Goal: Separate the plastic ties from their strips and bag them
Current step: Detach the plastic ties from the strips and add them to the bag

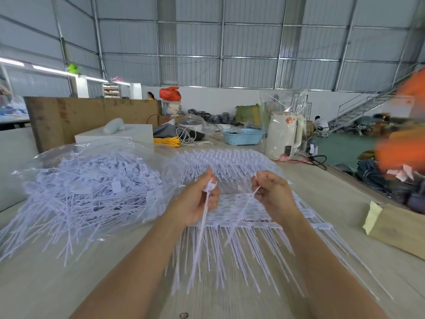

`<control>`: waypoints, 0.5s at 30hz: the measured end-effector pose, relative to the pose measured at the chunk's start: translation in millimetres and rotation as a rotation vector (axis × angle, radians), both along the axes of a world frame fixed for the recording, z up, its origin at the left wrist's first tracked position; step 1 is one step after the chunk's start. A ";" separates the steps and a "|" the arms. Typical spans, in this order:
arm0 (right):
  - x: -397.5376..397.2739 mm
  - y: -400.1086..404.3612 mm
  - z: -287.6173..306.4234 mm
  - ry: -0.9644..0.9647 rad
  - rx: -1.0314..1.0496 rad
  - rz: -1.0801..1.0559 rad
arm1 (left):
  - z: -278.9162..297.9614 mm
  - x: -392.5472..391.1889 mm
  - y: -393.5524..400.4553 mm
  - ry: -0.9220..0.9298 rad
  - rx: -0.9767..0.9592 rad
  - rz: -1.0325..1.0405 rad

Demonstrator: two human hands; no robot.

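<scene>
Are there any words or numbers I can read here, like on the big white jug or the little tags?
None can be read.
White jug: an orange mark, too blurred to read.
Tags on the ties in the clear bag: print too small to read.
Cardboard box: no print visible.

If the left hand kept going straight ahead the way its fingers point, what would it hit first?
Probably the stack of uncut tie strips lying just beyond the left hand, which grips a few loose ties. Depth is unclear; the clear bag lies off to its left.
</scene>
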State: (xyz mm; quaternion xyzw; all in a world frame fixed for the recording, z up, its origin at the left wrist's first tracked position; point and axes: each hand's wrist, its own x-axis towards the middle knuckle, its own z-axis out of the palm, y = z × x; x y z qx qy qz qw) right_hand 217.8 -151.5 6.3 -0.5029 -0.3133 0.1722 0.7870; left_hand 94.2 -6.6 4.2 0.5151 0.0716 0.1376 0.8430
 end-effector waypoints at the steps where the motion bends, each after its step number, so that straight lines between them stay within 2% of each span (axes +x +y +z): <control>1: -1.7 -0.2 2.5 0.104 0.052 0.074 | -1.9 3.7 -5.3 0.010 0.048 0.087; 3: -11.1 4.7 6.4 0.143 0.050 0.178 | -8.3 10.0 -14.2 0.036 0.129 0.193; 4: -16.8 9.0 6.3 0.075 -0.011 0.197 | -10.4 10.9 -17.7 0.048 0.155 0.212; 7: -30.5 21.3 -0.2 -0.294 -0.245 0.105 | -10.6 10.1 -22.0 0.070 0.233 0.186; 10: -33.9 27.6 -6.7 -0.496 -0.322 0.012 | -9.1 11.3 -23.7 0.072 0.195 0.109; 12: -32.2 28.3 -10.1 -0.515 -0.317 0.012 | -8.8 10.9 -25.3 0.069 0.204 0.056; 15: -29.9 28.7 -13.4 -0.505 -0.297 0.000 | -7.2 7.1 -30.1 0.066 0.352 0.059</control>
